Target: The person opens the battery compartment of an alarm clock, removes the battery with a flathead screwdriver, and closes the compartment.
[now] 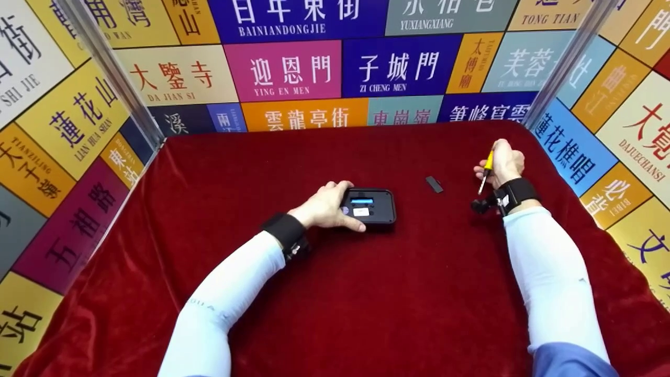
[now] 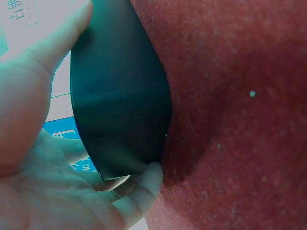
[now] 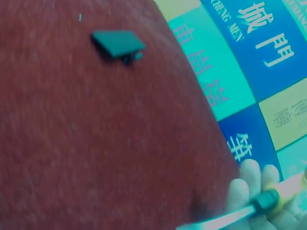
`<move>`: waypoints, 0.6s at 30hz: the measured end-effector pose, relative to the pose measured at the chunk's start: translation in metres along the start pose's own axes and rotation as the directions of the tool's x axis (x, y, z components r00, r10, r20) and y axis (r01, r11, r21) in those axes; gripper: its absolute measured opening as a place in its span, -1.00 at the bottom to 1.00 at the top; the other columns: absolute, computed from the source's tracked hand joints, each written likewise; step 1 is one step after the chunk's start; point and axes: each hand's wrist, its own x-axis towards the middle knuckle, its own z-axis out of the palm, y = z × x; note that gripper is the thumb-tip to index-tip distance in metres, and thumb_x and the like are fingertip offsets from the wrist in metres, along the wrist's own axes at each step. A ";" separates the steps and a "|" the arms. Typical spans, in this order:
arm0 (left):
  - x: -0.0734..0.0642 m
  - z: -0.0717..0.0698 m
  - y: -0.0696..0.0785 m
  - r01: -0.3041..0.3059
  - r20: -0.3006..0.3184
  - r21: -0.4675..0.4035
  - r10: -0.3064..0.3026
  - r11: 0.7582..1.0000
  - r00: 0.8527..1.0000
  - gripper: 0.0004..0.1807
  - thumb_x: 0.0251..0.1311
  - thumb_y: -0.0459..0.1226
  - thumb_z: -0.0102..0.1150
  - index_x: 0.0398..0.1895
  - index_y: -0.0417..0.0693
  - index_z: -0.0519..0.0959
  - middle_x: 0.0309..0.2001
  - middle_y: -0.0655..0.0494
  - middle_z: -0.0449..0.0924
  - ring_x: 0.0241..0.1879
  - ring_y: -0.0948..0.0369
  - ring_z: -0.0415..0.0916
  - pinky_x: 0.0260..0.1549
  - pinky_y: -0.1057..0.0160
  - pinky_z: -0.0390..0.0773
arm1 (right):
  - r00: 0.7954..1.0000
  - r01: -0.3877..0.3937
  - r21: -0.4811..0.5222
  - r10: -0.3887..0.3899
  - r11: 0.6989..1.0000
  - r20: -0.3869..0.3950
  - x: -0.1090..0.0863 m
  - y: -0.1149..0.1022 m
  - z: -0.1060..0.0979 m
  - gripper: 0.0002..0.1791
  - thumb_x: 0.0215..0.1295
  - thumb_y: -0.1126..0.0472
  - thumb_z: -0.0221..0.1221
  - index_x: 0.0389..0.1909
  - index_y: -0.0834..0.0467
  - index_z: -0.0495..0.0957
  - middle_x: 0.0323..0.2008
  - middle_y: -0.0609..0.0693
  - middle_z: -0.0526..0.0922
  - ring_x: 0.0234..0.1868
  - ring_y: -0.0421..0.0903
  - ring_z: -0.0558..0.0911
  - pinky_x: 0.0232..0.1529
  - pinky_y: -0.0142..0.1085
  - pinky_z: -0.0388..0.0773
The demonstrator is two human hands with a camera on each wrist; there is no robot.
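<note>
My left hand [image 1: 323, 205] grips the left end of a black rectangular device [image 1: 386, 207], thumb at the near side and fingers at the far side. The device's open compartment faces up and shows a blue battery [image 1: 361, 201], with a white label just below. In the left wrist view the device's smooth dark side [image 2: 120, 86] fills the space between thumb and fingertips. Off to the right, my right hand [image 1: 505, 161] holds a yellow-and-black screwdriver [image 1: 489, 159], its metal shank angled down. Between the hands lies a small dark battery cover [image 1: 434, 184], apart from both.
A dark red velvet cloth [image 1: 419, 293] covers the table and shows some folds at the left. Walls of colourful street-name panels [image 1: 282, 70] rise behind and at both sides. Clear upright posts [image 1: 568, 68] stand at the back corners.
</note>
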 end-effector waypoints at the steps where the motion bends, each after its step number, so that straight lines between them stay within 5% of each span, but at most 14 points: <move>1: 0.000 0.000 0.000 -0.001 0.000 0.001 0.001 1.000 1.000 0.24 -0.05 0.13 0.82 0.66 -0.10 0.35 0.38 -0.29 0.53 0.41 -0.17 0.52 0.52 -0.09 0.53 | 1.000 -0.002 0.007 0.002 1.000 -0.005 -0.001 0.000 0.001 -0.79 0.51 -0.01 -0.02 -0.12 0.04 0.43 -0.68 -0.07 0.67 -0.67 -0.12 0.74 -0.56 -0.27 0.74; 11: 0.000 0.001 -0.001 0.003 -0.003 0.000 -0.003 1.000 1.000 0.25 -0.06 0.14 0.82 0.66 -0.09 0.34 0.38 -0.29 0.52 0.41 -0.18 0.51 0.52 -0.09 0.54 | 0.997 0.051 -0.132 -0.057 0.990 -0.042 -0.013 -0.006 0.006 -0.55 0.45 -0.33 0.13 -0.55 -0.17 0.60 -0.75 -0.20 0.57 -0.76 -0.23 0.46 -0.71 -0.33 0.43; 18: 0.001 0.001 -0.001 0.001 -0.003 -0.002 -0.001 1.000 1.000 0.25 -0.05 0.14 0.82 0.67 -0.10 0.34 0.40 -0.29 0.52 0.42 -0.18 0.50 0.53 -0.10 0.52 | 0.997 0.076 -0.101 -0.077 0.992 -0.001 -0.022 -0.008 0.009 -0.33 0.54 -0.44 0.04 -0.69 -0.13 0.57 -0.77 -0.19 0.55 -0.76 -0.23 0.45 -0.70 -0.33 0.42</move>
